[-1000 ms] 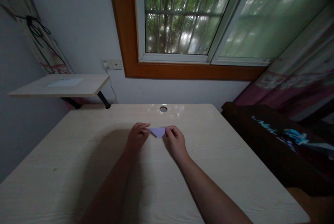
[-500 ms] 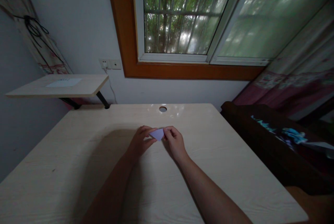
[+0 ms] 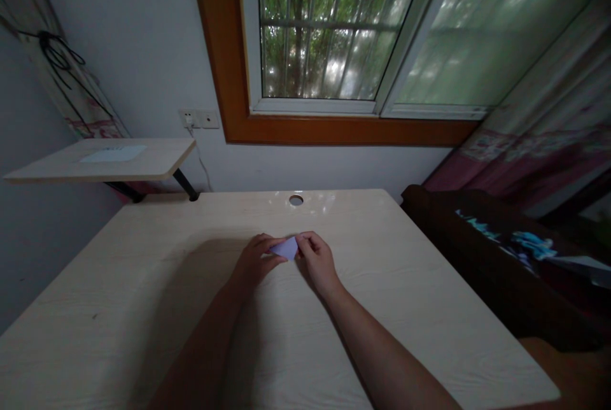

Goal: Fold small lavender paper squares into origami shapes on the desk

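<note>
A small piece of folded purple paper (image 3: 285, 249) is held between my two hands above the pale wooden desk (image 3: 296, 333). My left hand (image 3: 254, 261) pinches its left side, thumb below and fingers along the upper edge. At the right corner, the thumb and fingers of my right hand (image 3: 317, 258) are closed on the same paper. My fingers cover parts of its edges, so the full fold cannot be made out.
A raised shelf (image 3: 162, 165) on black legs stands at the desk's back left, with a white sheet (image 3: 114, 154) on it. Near the back edge is a round cable hole (image 3: 296, 200). A dark brown piece of furniture (image 3: 458, 251) with blue cloth (image 3: 533, 246) lies to the right.
The whole view has shifted slightly. Both hands keep their hold on the purple paper, which appears slightly turned, its shape a little different.
</note>
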Motion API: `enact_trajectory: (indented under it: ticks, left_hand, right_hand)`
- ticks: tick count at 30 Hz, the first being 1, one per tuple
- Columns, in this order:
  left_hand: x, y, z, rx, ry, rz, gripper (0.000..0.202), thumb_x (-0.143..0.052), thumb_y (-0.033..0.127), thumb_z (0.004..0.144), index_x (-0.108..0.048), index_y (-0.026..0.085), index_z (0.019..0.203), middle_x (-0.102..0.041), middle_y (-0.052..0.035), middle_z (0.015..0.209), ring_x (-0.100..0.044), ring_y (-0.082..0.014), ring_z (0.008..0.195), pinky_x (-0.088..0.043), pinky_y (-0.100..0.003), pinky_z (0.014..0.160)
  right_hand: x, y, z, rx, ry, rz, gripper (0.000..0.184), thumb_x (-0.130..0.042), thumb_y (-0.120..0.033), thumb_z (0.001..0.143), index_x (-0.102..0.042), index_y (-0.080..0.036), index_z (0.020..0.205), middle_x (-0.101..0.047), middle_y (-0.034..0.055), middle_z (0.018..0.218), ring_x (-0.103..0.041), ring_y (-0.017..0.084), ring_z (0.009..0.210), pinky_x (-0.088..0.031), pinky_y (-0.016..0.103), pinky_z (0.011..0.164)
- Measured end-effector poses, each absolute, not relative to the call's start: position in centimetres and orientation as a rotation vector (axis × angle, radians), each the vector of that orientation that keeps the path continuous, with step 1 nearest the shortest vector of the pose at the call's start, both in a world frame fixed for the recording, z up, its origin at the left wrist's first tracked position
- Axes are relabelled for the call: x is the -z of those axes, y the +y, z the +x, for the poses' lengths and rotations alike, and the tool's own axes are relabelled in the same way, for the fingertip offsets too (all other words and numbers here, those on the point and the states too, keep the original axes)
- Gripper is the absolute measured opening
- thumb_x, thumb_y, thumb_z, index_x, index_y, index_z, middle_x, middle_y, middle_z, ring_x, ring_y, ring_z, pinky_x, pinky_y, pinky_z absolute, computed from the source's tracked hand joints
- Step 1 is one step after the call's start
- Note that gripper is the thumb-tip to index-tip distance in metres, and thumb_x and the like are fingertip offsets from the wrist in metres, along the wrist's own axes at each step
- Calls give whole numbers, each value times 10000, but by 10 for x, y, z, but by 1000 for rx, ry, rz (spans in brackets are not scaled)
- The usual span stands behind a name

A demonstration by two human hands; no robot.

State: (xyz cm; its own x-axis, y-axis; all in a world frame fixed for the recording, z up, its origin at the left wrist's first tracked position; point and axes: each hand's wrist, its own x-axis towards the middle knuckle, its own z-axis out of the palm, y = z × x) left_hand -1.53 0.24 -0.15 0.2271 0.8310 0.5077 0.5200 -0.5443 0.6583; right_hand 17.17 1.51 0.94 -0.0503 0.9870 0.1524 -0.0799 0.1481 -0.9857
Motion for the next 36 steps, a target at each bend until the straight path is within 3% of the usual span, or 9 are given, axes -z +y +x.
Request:
enact_trajectory:
  ticks: [14, 31, 36]
  left_hand:
    - [-6, 1, -14, -1196, 1243, 2082, 285, -727, 297, 821, -717, 221, 1095, -689, -35, 887, -620, -151, 783, -508, -270, 769]
    - [-6, 0, -15, -1187, 1279, 1999, 165, -612, 287, 889, -737, 209, 963, -702, -31, 833, -645, -152, 771, -488, -253, 729]
    - [-7, 0, -15, -1255, 1281, 1985, 176, -597, 314, 904, -733, 211, 948, -715, -45, 881, -654, -167, 827, -503, -271, 781]
  right_hand:
    - [-5, 16, 171, -1206, -1243, -996, 286, -632, -477, 848, -639, -195, 805, -574, -26, 597, -514, 138, 560, -382, 246, 545]
    - [0, 18, 172, -1215, -1265, -991, 275, -604, -460, 882, -643, -190, 840, -639, 2, 661, -555, 142, 613, -425, 251, 602]
    - [-2, 17, 171, -1217, -1289, -1002, 287, -598, -468, 881, -653, -190, 831, -639, 2, 655, -543, 141, 596, -412, 251, 592]
